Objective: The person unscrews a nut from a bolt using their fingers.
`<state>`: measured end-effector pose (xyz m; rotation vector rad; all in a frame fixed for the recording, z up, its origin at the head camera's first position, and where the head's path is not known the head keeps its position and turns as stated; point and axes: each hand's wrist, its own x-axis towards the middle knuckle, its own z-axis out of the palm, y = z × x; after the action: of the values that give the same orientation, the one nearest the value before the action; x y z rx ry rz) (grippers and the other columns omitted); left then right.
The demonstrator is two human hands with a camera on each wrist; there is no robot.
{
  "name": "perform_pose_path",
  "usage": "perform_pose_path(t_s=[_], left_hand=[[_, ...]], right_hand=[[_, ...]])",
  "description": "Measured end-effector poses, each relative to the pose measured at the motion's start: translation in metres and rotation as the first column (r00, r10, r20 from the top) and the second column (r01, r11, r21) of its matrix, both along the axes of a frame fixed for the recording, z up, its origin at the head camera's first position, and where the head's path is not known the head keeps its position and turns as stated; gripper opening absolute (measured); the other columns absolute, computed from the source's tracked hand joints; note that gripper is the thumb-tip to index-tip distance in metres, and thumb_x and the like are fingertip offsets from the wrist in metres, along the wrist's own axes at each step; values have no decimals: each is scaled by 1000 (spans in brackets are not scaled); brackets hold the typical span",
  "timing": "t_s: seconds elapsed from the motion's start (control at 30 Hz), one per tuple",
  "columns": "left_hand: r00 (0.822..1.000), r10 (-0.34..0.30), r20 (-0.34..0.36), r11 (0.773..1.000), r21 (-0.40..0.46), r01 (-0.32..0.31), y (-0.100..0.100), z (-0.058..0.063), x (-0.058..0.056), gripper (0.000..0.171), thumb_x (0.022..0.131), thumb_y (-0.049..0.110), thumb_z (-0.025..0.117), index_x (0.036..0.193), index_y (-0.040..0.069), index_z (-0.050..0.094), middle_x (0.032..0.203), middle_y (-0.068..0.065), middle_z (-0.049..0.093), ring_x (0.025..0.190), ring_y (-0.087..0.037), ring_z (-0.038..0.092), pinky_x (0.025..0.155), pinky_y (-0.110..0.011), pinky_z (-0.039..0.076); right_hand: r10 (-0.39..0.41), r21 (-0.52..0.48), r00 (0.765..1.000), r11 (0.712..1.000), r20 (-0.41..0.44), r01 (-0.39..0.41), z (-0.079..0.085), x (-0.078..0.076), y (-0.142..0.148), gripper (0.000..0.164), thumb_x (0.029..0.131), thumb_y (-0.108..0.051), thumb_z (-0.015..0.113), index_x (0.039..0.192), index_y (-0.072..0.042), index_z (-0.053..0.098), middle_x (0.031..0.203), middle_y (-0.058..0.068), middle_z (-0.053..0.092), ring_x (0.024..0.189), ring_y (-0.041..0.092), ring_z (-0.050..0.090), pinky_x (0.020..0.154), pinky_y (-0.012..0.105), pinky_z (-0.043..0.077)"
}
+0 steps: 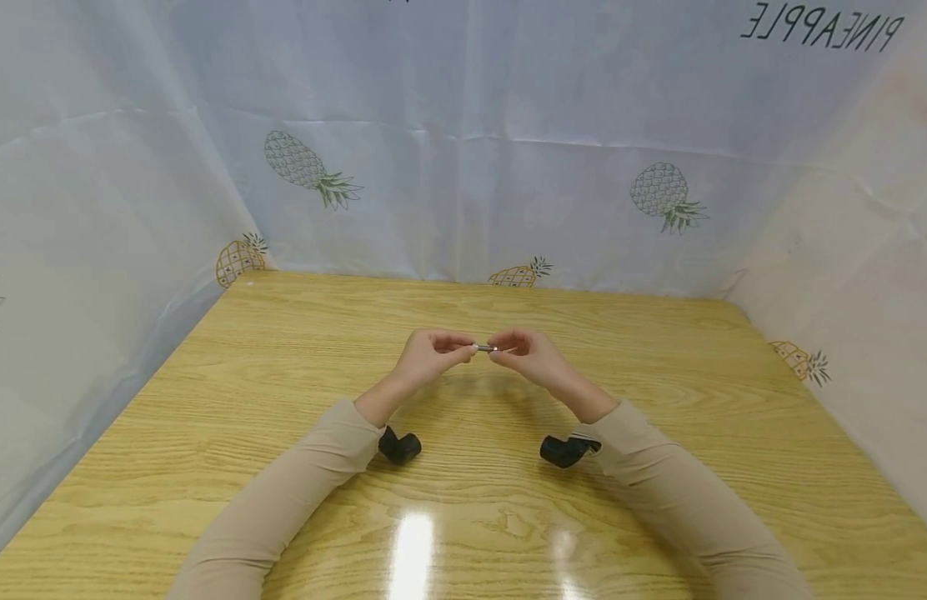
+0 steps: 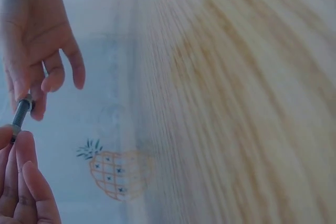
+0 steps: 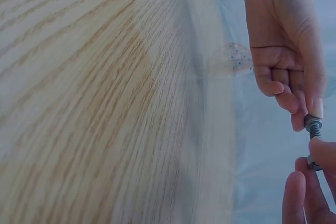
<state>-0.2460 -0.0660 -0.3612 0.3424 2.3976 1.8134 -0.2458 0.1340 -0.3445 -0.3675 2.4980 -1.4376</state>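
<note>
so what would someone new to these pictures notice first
Probably the small threaded metal bolt, pinched at one end by the left hand and at the other by the right hand, above the wooden table. Next, perhaps, the pale cloth behind, with its pineapple prints and mirrored word "PINEAPPLE" at upper right. A black piece also stands out beside each sleeve cuff.

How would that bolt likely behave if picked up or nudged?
The bolt looks like grey metal, so it is probably stiff and fairly heavy for its size. Its ridged thread should make it less slippery to pinch. Laid on the glossy table, its round shank may let it roll.
</note>
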Motion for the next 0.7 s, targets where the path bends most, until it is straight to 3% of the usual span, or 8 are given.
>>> perform_pose_path(t_s=[0.1,0.33,0.5,0.7], left_hand=[[1000,-1,-1,1000,1,1,0,-1,0,30,87,23,67,110,5,69,102,-14,71,86,-14,69,87,-33,53],[1000,-3,-8,1000,19,3,-1,-4,-2,28,86,26,68,108,9,70,101,-11,72,87,-15,69,84,-33,54],[999,-13,-47,1000,26,14,-2,-4,0,29,85,28,69,105,7,71,96,-8,73,83,-12,69,82,-30,55],[1000,4,3,1000,14,-4,0,-3,-2,27,86,24,68,108,9,70,101,-12,72,87,-15,69,86,-34,54]], right_hand=[[-4,-19,1000,1000,-18,4,-1,0,0,36,91,-23,62,121,-5,57,121,16,58,110,29,58,95,47,47],[7,-27,1000,1000,-3,-7,1,-1,0,37,97,-29,51,120,-2,60,113,20,65,105,35,61,97,49,45],[-7,-46,1000,999,-1,7,1,0,0,28,93,-19,58,116,-3,61,116,18,63,107,33,60,97,46,46],[-14,-44,1000,999,-14,14,2,0,0,34,90,-19,63,119,-2,58,122,16,59,109,30,59,96,47,47]])
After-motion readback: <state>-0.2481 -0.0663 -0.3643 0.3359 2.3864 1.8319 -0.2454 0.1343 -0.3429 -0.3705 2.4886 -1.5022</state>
